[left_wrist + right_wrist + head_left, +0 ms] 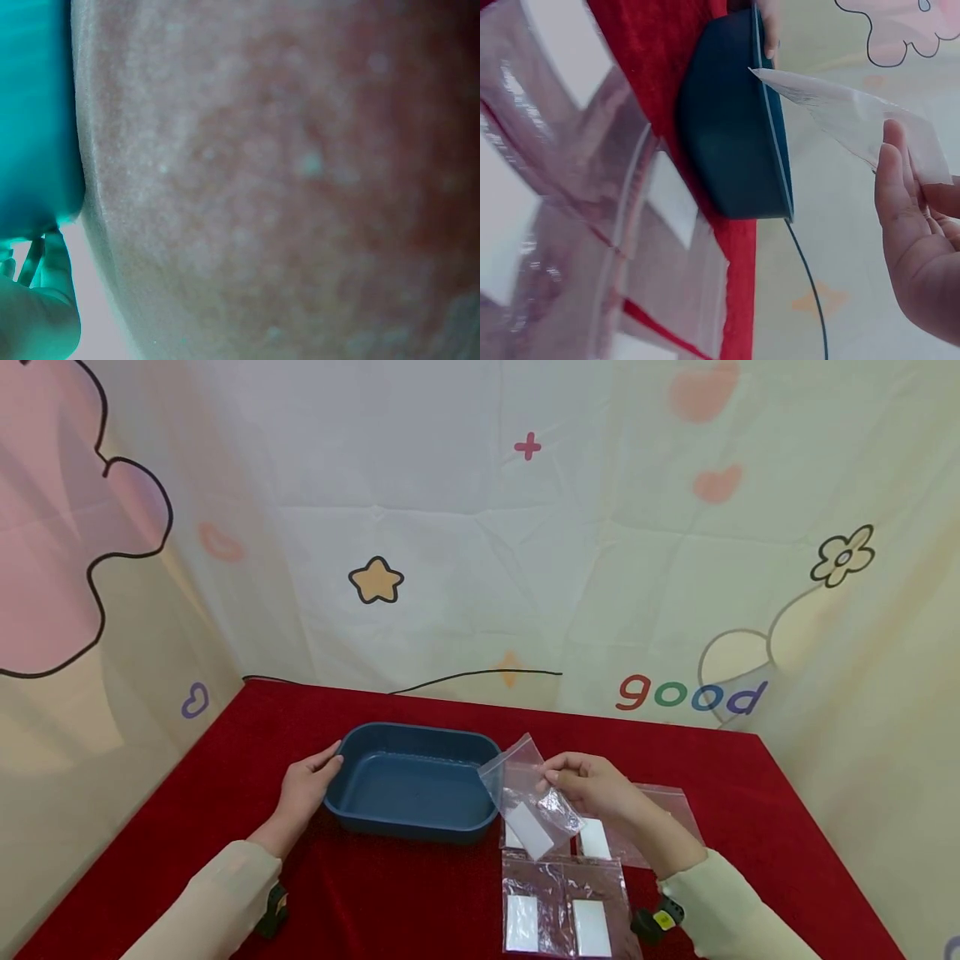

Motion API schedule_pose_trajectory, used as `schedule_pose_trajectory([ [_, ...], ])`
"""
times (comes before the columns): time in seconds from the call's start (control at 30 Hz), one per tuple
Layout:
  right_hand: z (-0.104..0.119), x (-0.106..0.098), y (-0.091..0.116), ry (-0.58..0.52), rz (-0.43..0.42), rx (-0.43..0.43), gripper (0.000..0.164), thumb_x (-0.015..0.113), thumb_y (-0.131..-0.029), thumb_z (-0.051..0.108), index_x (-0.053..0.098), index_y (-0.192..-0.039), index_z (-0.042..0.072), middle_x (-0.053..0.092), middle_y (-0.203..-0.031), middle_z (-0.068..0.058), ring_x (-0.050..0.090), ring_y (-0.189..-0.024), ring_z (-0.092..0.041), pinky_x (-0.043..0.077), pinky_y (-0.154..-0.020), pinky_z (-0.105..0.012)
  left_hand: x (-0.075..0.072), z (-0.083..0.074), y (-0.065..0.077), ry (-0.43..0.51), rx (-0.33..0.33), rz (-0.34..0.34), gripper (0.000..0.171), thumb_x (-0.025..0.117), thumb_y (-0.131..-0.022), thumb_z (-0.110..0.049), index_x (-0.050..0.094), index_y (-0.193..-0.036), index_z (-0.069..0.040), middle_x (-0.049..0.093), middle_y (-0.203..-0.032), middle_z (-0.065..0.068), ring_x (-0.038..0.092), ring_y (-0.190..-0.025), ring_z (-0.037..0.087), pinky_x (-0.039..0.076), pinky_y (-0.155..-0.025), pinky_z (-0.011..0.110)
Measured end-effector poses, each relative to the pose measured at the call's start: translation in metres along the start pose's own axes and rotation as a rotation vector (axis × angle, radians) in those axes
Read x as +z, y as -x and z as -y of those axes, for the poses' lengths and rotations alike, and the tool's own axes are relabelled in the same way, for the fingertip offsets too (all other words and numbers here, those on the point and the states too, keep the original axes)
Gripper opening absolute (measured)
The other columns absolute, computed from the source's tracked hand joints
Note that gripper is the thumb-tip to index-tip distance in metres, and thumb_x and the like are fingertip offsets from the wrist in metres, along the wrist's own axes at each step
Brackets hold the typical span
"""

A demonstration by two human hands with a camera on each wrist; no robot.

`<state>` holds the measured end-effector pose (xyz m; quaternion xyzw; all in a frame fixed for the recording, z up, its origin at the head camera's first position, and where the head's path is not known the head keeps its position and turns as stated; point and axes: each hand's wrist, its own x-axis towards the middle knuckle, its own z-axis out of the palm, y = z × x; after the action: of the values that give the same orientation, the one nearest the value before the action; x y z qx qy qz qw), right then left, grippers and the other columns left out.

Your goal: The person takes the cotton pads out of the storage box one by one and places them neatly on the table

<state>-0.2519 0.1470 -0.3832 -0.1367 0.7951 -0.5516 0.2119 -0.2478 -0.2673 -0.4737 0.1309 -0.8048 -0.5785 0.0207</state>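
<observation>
A blue rectangular plastic basin (412, 785) sits on the red cloth with nothing inside it. My left hand (306, 785) holds the basin's left end at the rim, thumb and fingers on its edge. In the left wrist view, the hand (37, 315) shows at the lower left against the basin (37, 120). My right hand (592, 785) pinches a clear zip bag (517, 768), raised beside the basin's right end, with a white rectangular piece (529, 831) in it. The right wrist view shows the fingers of that hand (922, 255) pinching the bag (855, 116).
Several more clear zip bags with white pieces lie on the right of the cloth, among them a front one (551, 881) and one partly under the right forearm (667, 797). A printed curtain (465, 593) hangs behind the table (405, 893) and along its sides.
</observation>
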Motion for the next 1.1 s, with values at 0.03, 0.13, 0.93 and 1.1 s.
schedule_pose_trajectory([
  [0.03,-0.003,-0.001,0.003,0.001,0.000,0.000,0.032,0.059,-0.104,0.021,0.063,-0.123,-0.004,0.073,-0.098,0.002,0.060,-0.083,-0.013,0.056,-0.072,-0.018,0.000,0.000,-0.001,-0.002,0.002,-0.001,0.051,0.050,-0.108,-0.023,0.041,-0.155,-0.006,0.036,-0.163,0.018,0.029,-0.156,0.037,0.034,-0.124,0.052],
  [0.13,-0.012,-0.005,0.013,-0.016,0.028,-0.018,0.031,0.056,-0.105,0.021,0.061,-0.122,-0.005,0.072,-0.096,0.007,0.049,-0.073,-0.007,0.046,-0.065,-0.016,0.000,0.000,-0.001,-0.005,-0.001,0.002,0.051,0.050,-0.108,-0.024,0.041,-0.155,-0.007,0.036,-0.163,0.018,0.029,-0.156,0.037,0.035,-0.123,0.053],
  [0.93,-0.073,-0.021,0.067,-0.116,-0.069,0.092,0.021,0.049,-0.107,0.015,0.065,-0.117,0.005,0.071,-0.092,0.015,0.054,-0.080,-0.002,0.048,-0.067,-0.018,0.000,-0.003,0.000,-0.019,-0.003,0.005,0.050,0.051,-0.108,-0.021,0.042,-0.155,-0.006,0.037,-0.163,0.018,0.031,-0.156,0.036,0.035,-0.124,0.052],
  [1.1,-0.087,-0.026,0.076,-0.169,-0.031,0.087,0.018,0.048,-0.108,0.015,0.066,-0.110,0.016,0.071,-0.093,0.016,0.063,-0.087,-0.001,0.057,-0.074,-0.022,0.000,-0.003,0.000,-0.008,0.002,0.000,0.050,0.051,-0.108,-0.021,0.043,-0.154,-0.005,0.038,-0.162,0.018,0.031,-0.155,0.036,0.036,-0.123,0.052],
])
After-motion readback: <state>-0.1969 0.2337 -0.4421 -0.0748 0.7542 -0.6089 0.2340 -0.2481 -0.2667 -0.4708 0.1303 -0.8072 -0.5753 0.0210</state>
